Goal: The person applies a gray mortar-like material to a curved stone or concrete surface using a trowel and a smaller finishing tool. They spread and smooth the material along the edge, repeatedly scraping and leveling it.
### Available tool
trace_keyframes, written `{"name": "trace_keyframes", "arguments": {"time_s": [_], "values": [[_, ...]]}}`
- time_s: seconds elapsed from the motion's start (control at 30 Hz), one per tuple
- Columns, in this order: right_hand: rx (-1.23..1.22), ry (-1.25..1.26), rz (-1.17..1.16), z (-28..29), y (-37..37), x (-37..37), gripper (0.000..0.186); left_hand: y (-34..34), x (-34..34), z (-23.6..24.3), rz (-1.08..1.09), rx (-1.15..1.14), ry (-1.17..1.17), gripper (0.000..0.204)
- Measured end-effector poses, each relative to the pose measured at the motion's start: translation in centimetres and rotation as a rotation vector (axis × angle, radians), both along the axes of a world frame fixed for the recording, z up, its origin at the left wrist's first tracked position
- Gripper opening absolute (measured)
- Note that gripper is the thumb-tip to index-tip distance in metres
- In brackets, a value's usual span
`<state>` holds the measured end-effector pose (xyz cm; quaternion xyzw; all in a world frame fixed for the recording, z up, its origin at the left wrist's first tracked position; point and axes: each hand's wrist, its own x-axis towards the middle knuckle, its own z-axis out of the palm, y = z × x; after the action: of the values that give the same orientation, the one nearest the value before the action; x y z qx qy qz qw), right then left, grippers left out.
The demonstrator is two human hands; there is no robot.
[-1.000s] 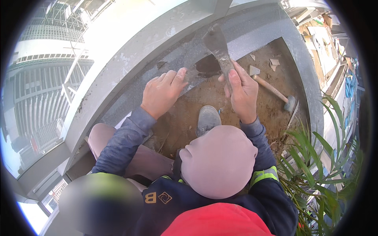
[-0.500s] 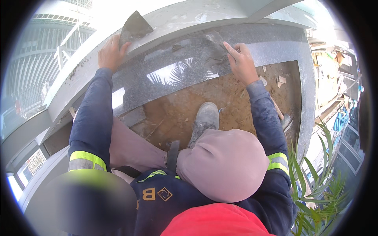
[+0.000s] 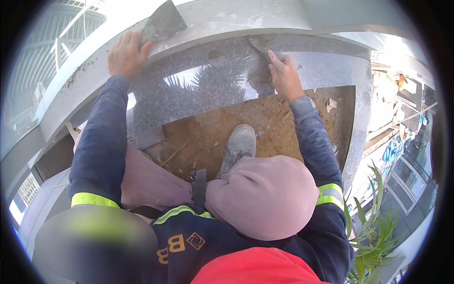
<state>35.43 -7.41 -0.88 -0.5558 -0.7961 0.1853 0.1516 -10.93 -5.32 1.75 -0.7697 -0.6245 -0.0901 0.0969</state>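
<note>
At far left, holding a wide scraper (image 3: 165, 22) by its narrow end, in the closed left hand (image 3: 125, 54), against the pale ledge (image 3: 217, 21). Farther right, above the speckled grey slab (image 3: 158, 104), just beyond a dark smear (image 3: 260, 80), clasping a narrower trowel (image 3: 257, 46) in the right hand (image 3: 286, 79), with forefinger (image 3: 275, 60) stretched along it.

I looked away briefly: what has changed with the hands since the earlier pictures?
The left hand has moved left and forward to the ledge, at a wide scraper; its grip is hidden. The right hand has moved forward, bringing a second scraper over the stone slab. It still holds that scraper, and the shoe stays on the soil.
</note>
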Motion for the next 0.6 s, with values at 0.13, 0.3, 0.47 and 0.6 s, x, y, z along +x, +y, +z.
{"name": "trace_keyframes", "arguments": {"time_s": [0.13,0.3,0.47,0.6], "values": [[-0.061,-0.091,0.059,1.1,0.9,-0.1,0.045,0.1,-0.1,-0.1,-0.004,0.018,0.012,0.046],[-0.173,-0.209,0.125,4.0,2.3,-0.7,0.044,-0.1,-0.4,-0.2,0.031,-0.04,0.007,0.047],[-0.135,-0.088,0.105,4.4,1.7,2.1,0.045,0.0,-0.1,0.1,0.04,-0.043,0.018,0.048],[-0.056,-0.084,0.094,3.0,1.8,1.8,0.047,-0.2,0.1,-0.3,0.076,-0.039,0.018,0.046]]}}
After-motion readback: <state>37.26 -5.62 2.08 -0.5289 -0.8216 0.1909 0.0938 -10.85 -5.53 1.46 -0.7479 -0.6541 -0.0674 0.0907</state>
